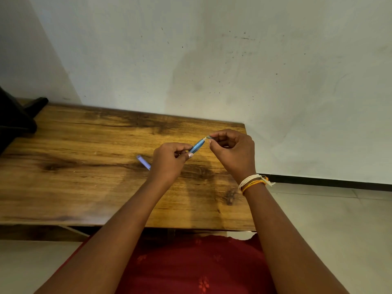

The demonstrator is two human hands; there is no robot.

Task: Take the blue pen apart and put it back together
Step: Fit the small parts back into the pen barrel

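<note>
I hold the blue pen barrel (197, 146) tilted above the wooden table (84, 166). My left hand (169, 161) grips its lower end between thumb and fingers. My right hand (232, 149) pinches the small tip piece (209, 137) at the barrel's upper end, where a short pale bit shows between tip and barrel. The pen's pale blue cap (143, 162) lies on the table just left of my left hand, partly hidden behind it.
A dark object (14, 117) sits at the table's far left corner. The wall (212, 60) runs right behind the table. The table's right edge ends near my right wrist, with tiled floor (328, 219) beyond.
</note>
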